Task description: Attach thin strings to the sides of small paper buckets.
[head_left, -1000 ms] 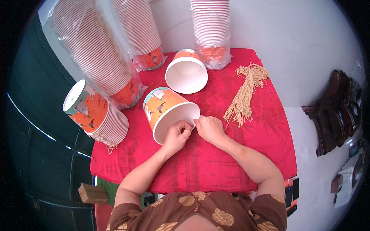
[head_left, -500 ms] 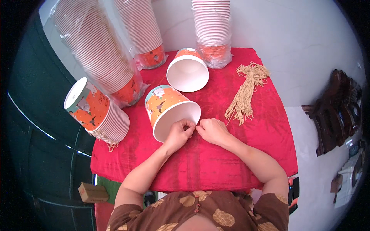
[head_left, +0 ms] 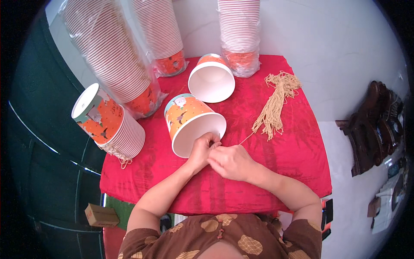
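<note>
A: Right there at the lower-right rim of the orange paper bucket (head_left: 185, 117), the left hand (head_left: 201, 151), fingers bunched inside the mouth!
B: Gripping anything?
A: Can't tell; the fingertips are hidden. The right hand (head_left: 233, 162) is just beside it, curled narrow around a cord strand (head_left: 247, 138) that runs back to the tan cord bundle (head_left: 275, 103).
B: And the bucket?
A: Tipped on its side, mid-desk (head_left: 276, 172), mouth toward the person, a second bucket (head_left: 210, 83) behind, nested buckets (head_left: 129, 134) off left.
</note>
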Motion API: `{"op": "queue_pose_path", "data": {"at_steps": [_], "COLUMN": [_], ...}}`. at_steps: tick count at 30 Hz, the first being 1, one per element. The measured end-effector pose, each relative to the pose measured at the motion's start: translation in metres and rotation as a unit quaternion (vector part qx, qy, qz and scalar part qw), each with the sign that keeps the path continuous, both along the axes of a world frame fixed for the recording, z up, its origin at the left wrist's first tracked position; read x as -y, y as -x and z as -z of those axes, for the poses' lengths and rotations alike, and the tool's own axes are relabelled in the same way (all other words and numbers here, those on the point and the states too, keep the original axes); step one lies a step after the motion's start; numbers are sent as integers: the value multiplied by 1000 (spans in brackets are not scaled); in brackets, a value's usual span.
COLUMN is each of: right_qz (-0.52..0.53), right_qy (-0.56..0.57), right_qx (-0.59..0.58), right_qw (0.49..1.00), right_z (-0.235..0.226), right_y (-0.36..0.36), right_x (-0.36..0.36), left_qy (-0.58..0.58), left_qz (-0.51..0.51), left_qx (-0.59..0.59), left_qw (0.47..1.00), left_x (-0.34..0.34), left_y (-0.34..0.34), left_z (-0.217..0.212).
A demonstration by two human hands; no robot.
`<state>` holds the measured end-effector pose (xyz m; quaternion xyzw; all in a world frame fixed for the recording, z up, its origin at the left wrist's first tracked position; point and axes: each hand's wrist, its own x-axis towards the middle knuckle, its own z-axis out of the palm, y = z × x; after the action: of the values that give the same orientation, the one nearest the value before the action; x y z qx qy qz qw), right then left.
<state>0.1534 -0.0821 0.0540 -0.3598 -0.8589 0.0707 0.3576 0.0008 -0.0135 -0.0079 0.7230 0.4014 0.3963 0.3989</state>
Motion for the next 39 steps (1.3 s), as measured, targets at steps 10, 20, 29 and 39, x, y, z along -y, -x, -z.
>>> {"op": "queue_pose_path", "data": {"at_steps": [10,20,29,39], "right_qz": [100,127,114,92], "right_qy": [-104,-76,-34,-36], "right_qx": [-87,-100,-147,-148], "right_qw": [986,984,982,984], "right_z": [34,49,57,53], "right_y": [-22,-24,-25,-29], "right_x": [-32,-47,-53,-55], "left_qy": [-41,31,-267,-296], "left_qz": [-21,-1,54,62], "left_qx": [-52,-20,-121,-191], "left_qw": [998,999,955,934], "left_x": [3,3,1,2], "left_y": [-1,3,5,4], "left_z": [-8,-5,-11,-19]}}
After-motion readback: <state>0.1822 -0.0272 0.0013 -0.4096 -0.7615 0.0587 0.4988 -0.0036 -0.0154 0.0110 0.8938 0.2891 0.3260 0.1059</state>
